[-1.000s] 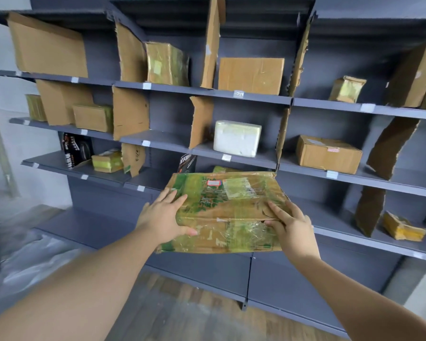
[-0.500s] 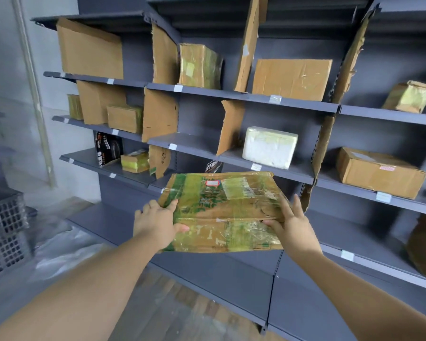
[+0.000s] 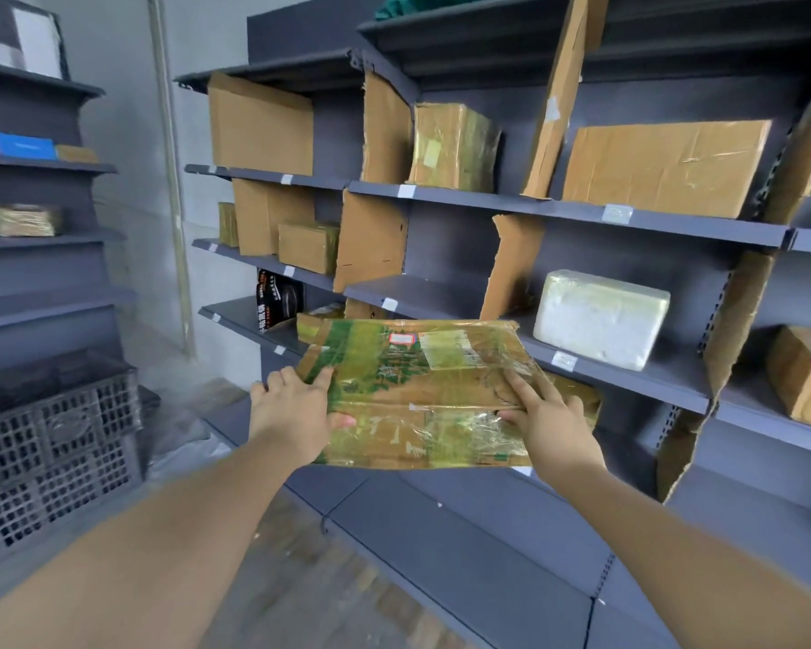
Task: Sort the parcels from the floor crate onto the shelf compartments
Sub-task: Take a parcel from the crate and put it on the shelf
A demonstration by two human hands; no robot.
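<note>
I hold a flat cardboard parcel (image 3: 422,391) wrapped in shiny tape, with green print and a small red label, at chest height in front of the grey shelf unit (image 3: 581,213). My left hand (image 3: 296,414) grips its left edge, fingers on top and thumb underneath. On the right edge my right hand (image 3: 546,414) holds it the same way. The parcel hangs level before the third shelf, below the compartment with a white foam block (image 3: 600,318). A dark plastic floor crate (image 3: 52,442) stands at the left.
Cardboard dividers (image 3: 371,245) split the shelves into compartments, many holding brown boxes (image 3: 661,166) or taped parcels (image 3: 455,147). A second shelf unit (image 3: 34,236) stands at the far left with small items. Clear plastic sheeting (image 3: 183,437) lies on the floor by the crate.
My view has swung left along the shelf, bringing the crate and left shelf unit into sight. The parcel stays gripped by both hands, carried left with me.
</note>
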